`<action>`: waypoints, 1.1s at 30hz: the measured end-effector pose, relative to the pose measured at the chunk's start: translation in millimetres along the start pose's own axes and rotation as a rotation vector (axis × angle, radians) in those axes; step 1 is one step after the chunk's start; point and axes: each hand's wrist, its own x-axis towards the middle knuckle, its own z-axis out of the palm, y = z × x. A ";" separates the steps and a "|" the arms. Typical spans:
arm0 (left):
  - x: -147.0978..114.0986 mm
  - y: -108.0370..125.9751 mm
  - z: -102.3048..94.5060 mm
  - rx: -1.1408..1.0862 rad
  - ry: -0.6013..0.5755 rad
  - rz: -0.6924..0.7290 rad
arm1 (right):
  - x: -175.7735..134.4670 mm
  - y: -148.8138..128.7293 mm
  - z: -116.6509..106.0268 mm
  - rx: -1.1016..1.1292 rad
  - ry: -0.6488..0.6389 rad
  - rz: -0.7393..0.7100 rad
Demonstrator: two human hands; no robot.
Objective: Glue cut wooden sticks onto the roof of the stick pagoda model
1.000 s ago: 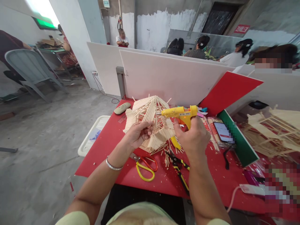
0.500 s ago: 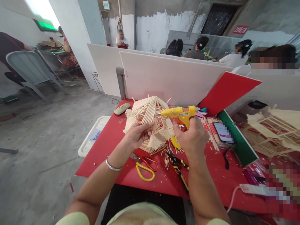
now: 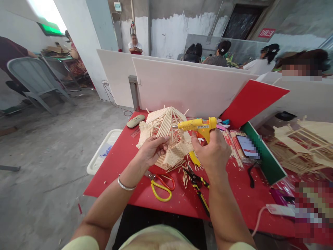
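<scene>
A model roof of thin wooden sticks (image 3: 179, 148) stands on the red table, its upper part built of slanting rows round a peak. My right hand (image 3: 214, 147) is wrapped round the handle of a yellow glue gun (image 3: 192, 124), whose nozzle points left at the sticks near the peak. With thumb and fingers pinched, my left hand (image 3: 154, 147) is at the lower ends of a slanting row of sticks; whether it grips a single stick is hard to make out. Scissors (image 3: 162, 187) with red and yellow handles and black-and-yellow pliers (image 3: 199, 191) lie in front of the model.
Loose stick pieces are scattered by the pliers. A phone (image 3: 247, 146) and bundled sticks (image 3: 232, 142) lie right, beside a green board (image 3: 265, 156). An eyeglass case (image 3: 135, 121) sits at left. White panels (image 3: 187, 86) stand behind; another stick model (image 3: 304, 146) is far right.
Almost nothing differs. The glue gun and my right hand have shifted very slightly left, the nozzle staying by the sticks; my left hand keeps its pinch.
</scene>
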 end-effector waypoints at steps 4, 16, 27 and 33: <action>-1.0 0.1 1.9 0.005 0.018 0.004 | -0.1 -0.5 0.6 0.011 -0.013 0.003; -24.3 -11.7 -10.9 0.051 -0.040 -0.010 | -53.6 78.2 -7.4 0.035 -0.245 0.403; -87.0 -111.2 -36.3 0.090 -0.101 -0.142 | -183.5 192.5 -0.8 -0.341 -0.815 0.591; -99.7 -127.9 -56.7 0.225 0.094 -0.035 | -179.2 106.2 -24.2 -0.025 -0.435 0.198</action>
